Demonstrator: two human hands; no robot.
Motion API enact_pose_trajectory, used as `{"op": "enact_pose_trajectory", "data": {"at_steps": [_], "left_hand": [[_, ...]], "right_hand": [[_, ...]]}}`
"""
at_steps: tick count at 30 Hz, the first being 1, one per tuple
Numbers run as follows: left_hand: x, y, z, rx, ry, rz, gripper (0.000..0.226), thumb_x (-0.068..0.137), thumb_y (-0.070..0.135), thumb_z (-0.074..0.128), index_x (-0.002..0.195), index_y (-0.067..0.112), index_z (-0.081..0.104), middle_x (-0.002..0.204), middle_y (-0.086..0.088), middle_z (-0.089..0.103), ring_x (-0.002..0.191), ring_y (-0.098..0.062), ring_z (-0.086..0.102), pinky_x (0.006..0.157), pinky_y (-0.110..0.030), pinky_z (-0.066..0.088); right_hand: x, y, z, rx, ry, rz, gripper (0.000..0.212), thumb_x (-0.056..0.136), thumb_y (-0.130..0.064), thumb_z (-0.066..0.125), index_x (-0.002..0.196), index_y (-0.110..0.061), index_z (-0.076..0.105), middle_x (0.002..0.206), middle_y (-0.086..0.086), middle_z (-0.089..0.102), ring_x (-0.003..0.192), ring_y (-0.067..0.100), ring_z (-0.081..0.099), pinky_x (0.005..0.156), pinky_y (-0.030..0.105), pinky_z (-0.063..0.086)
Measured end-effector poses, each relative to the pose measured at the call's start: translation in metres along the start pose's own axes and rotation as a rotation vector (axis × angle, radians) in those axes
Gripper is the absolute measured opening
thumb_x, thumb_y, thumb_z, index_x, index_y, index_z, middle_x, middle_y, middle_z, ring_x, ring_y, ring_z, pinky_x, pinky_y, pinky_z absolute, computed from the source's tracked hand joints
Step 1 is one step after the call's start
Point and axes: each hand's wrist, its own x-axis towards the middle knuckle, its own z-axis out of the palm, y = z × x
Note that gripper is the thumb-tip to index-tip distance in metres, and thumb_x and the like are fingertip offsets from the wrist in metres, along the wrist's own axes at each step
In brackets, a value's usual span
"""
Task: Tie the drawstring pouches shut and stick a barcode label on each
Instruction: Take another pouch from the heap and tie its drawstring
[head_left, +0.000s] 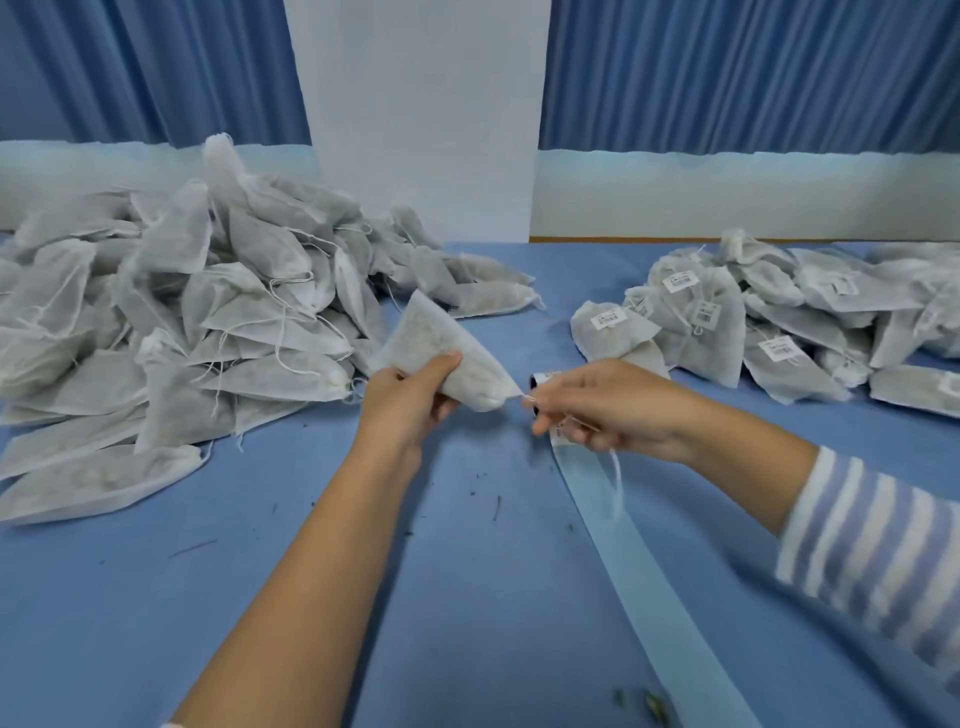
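Left hand (410, 395) grips one pouch (447, 353); right hand (608, 410) fingers pinch its drawstring (525, 397). Labelled pile (779, 317) smaller than unlabelled heap (182, 312): likely under halfway.

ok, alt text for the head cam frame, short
A person's left hand holds a white drawstring pouch above a blue table while the right hand pulls its string sideways. An unlabelled pouch heap lies left, a barcode-labelled pile right, and a pale blue label strip trails toward the camera.

Matt, seemingly non-woven fabric pouches (171, 322) lie on smooth blue tablecloth (467, 597).
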Motion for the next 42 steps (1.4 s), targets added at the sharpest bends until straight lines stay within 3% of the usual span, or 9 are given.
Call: {"op": "enact_pose_trajectory", "data": {"at_steps": [3, 7, 11, 13, 16, 21, 27, 33, 42], "left_hand": [[0.001, -0.003, 0.000, 0.161, 0.076, 0.046, 0.036, 0.083, 0.011, 0.076, 0.114, 0.000, 0.061, 0.110, -0.014, 0.068, 0.087, -0.020, 0.069, 0.061, -0.024, 0.058], [-0.005, -0.012, 0.004, 0.784, 0.170, 0.184, 0.096, 0.079, 0.021, 0.078, 0.153, 0.006, 0.018, 0.157, -0.015, 0.015, 0.142, -0.029, 0.027, 0.112, -0.033, 0.031], [-0.020, -0.010, 0.011, 0.943, -0.146, 0.629, 0.037, 0.091, 0.022, 0.067, 0.127, 0.027, 0.061, 0.147, 0.012, 0.046, 0.143, -0.010, 0.033, 0.123, -0.044, 0.005], [-0.029, -0.010, 0.014, 0.861, -0.421, 0.559, 0.018, 0.095, 0.030, 0.063, 0.108, 0.041, 0.067, 0.113, 0.033, 0.064, 0.120, 0.011, 0.051, 0.122, -0.042, -0.003], [-0.033, -0.011, 0.016, 0.822, -0.540, 0.491, 0.015, 0.093, 0.034, 0.065, 0.108, 0.037, 0.066, 0.090, 0.024, 0.073, 0.092, 0.013, 0.062, 0.121, -0.041, 0.014], [-0.033, -0.004, 0.009, 0.877, -0.595, 0.357, 0.009, 0.091, 0.028, 0.069, 0.083, 0.025, 0.072, 0.074, 0.015, 0.074, 0.064, 0.003, 0.056, 0.070, -0.018, 0.041], [-0.035, -0.001, 0.008, 0.534, -0.748, 0.217, 0.015, 0.093, 0.015, 0.066, 0.095, 0.020, 0.080, 0.100, -0.002, 0.077, 0.087, -0.011, 0.070, 0.080, -0.019, 0.054], [-0.034, -0.001, 0.012, 0.321, -0.648, 0.260, 0.025, 0.097, 0.008, 0.058, 0.113, 0.021, 0.072, 0.113, 0.009, 0.074, 0.089, -0.004, 0.070, 0.083, -0.013, 0.050], [-0.032, -0.006, 0.007, 0.897, -0.622, 0.326, 0.013, 0.093, 0.022, 0.066, 0.089, 0.028, 0.077, 0.070, 0.011, 0.070, 0.062, -0.002, 0.052, 0.064, -0.017, 0.043]], "right_hand": [[-0.009, 0.011, -0.001, -0.156, 0.087, -0.101, 0.020, 0.095, -0.024, 0.060, 0.090, -0.015, 0.076, 0.058, -0.012, 0.058, 0.043, 0.003, 0.037, 0.041, 0.014, 0.027], [-0.008, 0.017, 0.007, -0.202, 0.152, -0.217, 0.022, 0.095, -0.016, 0.056, 0.089, -0.019, 0.077, 0.050, -0.009, 0.042, 0.044, 0.003, 0.033, 0.044, 0.011, 0.027], [-0.006, 0.018, 0.016, -0.192, 0.108, -0.311, 0.023, 0.096, -0.012, 0.054, 0.087, -0.020, 0.075, 0.071, 0.017, 0.051, 0.065, 0.020, 0.038, 0.063, 0.029, 0.031], [-0.007, 0.018, 0.018, -0.151, 0.111, -0.391, 0.025, 0.096, -0.008, 0.053, 0.084, -0.019, 0.071, 0.065, 0.005, 0.049, 0.059, 0.013, 0.036, 0.059, 0.025, 0.032], [-0.007, 0.019, 0.014, -0.123, 0.156, -0.504, 0.021, 0.096, -0.006, 0.055, 0.088, -0.018, 0.070, 0.069, 0.009, 0.060, 0.060, 0.024, 0.046, 0.062, 0.032, 0.041], [-0.007, 0.031, 0.000, -0.448, 0.366, -0.719, 0.012, 0.093, -0.014, 0.064, 0.098, -0.016, 0.075, 0.081, -0.005, 0.067, 0.071, 0.009, 0.057, 0.069, 0.019, 0.045], [-0.004, 0.040, -0.002, -0.519, 0.635, -0.827, 0.015, 0.091, -0.016, 0.064, 0.100, -0.014, 0.075, 0.072, -0.018, 0.052, 0.070, -0.009, 0.050, 0.067, 0.005, 0.035], [-0.008, 0.042, 0.018, -0.587, 0.479, -0.804, 0.017, 0.094, -0.019, 0.057, 0.098, -0.019, 0.074, 0.071, -0.019, 0.052, 0.066, 0.003, 0.046, 0.062, 0.024, 0.041], [-0.017, 0.033, 0.003, -0.694, 0.611, -0.897, 0.015, 0.091, -0.031, 0.062, 0.089, -0.022, 0.073, 0.074, -0.014, 0.047, 0.065, 0.002, 0.047, 0.056, 0.024, 0.042]]}}
